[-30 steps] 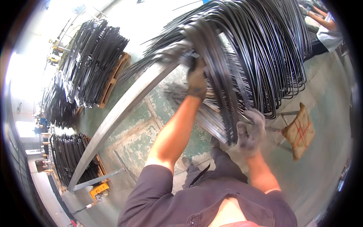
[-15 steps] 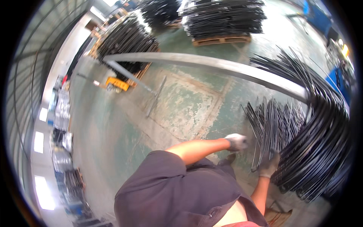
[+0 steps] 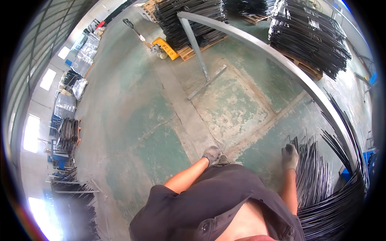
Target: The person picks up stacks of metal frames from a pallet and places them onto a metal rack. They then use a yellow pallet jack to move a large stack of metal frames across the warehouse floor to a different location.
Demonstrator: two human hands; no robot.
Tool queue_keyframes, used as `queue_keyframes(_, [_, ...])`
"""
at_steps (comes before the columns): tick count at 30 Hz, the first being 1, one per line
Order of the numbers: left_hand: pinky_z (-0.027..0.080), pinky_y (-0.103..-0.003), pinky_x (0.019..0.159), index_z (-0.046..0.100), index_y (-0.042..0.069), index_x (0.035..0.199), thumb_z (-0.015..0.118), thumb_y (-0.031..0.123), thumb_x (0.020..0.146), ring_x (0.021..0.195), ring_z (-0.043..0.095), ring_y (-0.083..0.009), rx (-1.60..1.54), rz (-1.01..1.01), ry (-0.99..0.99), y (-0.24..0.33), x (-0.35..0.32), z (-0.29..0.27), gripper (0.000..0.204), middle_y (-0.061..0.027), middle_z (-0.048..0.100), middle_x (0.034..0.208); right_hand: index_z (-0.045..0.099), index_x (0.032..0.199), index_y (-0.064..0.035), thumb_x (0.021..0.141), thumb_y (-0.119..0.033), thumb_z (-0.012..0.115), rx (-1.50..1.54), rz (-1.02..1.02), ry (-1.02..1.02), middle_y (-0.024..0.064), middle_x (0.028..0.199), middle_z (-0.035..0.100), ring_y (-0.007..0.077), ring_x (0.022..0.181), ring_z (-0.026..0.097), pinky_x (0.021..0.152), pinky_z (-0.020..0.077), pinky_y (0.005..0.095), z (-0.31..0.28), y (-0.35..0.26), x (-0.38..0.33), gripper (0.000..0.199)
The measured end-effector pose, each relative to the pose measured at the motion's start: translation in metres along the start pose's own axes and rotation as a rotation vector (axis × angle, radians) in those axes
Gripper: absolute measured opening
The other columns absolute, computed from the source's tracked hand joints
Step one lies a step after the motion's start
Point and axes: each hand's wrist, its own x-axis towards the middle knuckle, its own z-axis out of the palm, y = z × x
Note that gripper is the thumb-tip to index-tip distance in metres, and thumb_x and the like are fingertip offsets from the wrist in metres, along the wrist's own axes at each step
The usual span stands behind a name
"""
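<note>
My left hand (image 3: 212, 155), in a greyish work glove, is held in front of my body with its fingers curled in. Nothing sticks out of it. My right hand (image 3: 290, 158), gloved too, makes a fist beside a spread of thin black rods (image 3: 311, 172); no rod shows running through it. Whether the glove brushes the nearest rods I cannot tell. A thick bundle of long, bent black rods (image 3: 341, 215) hangs over the end of a grey metal rail (image 3: 281, 58) on my right.
The rail's post (image 3: 195, 50) stands on a floor foot (image 3: 207, 82). Beyond it are a yellow pallet jack (image 3: 165, 48) and stacks of black rods (image 3: 309, 40) on wooden pallets (image 3: 299, 66). Wrapped goods (image 3: 65, 103) and more rods (image 3: 69, 134) line the left wall.
My view has turned left, so the rail and bundle sit farther right. My right hand has come away from the hanging bundle; my left hand has drawn back toward my body.
</note>
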Motion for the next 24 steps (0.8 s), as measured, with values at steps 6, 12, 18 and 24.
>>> queue_keyframes(6, [0.061, -0.04, 0.081, 0.081, -0.001, 0.112, 0.07, 0.031, 0.096, 0.085, 0.078, -0.0246, -0.296, -0.211, 0.025, -0.014, -0.012, -0.096, 0.037, -0.0136, 0.081, 0.091, 0.08, 0.118, -0.0037, 0.102, -0.029, 0.073, -0.257, 0.148, -0.165, 0.0208, 0.123, 0.082, 0.04, 0.114, 0.079, 0.098, 0.0622, 0.0484, 0.136, -0.023, 0.01, 0.031])
queue_keyframes(12, [0.058, -0.034, 0.071, 0.076, 0.003, 0.124, 0.071, 0.025, 0.101, 0.083, 0.073, -0.0174, -0.38, -0.279, 0.22, 0.008, 0.12, -0.314, 0.032, -0.0072, 0.077, 0.098, 0.086, 0.12, -0.0056, 0.095, -0.04, 0.081, -0.431, 0.313, -0.586, 0.0208, 0.125, 0.083, 0.0384, 0.12, 0.08, 0.101, 0.062, 0.0472, 0.326, -0.076, 0.066, 0.043])
queue_keyframes(18, [0.06, -0.036, 0.075, 0.081, 0.008, 0.123, 0.074, 0.029, 0.099, 0.086, 0.077, -0.0147, -0.242, -0.415, 0.211, 0.056, 0.165, -0.415, 0.033, -0.0063, 0.082, 0.096, 0.086, 0.118, -0.0036, 0.098, -0.042, 0.073, -0.685, 0.213, -0.922, 0.023, 0.124, 0.083, 0.0405, 0.118, 0.08, 0.101, 0.0629, 0.0487, 0.446, -0.142, 0.218, 0.045])
queue_keyframes(24, [0.061, -0.035, 0.079, 0.084, 0.009, 0.118, 0.076, 0.035, 0.101, 0.083, 0.079, -0.0152, -0.117, -0.287, 0.437, 0.082, 0.257, -0.585, 0.031, -0.0079, 0.084, 0.092, 0.082, 0.126, -0.0056, 0.098, -0.046, 0.072, -0.567, 0.048, -0.827, 0.0265, 0.127, 0.08, 0.0447, 0.123, 0.076, 0.104, 0.0609, 0.0519, 0.646, -0.441, 0.434, 0.05])
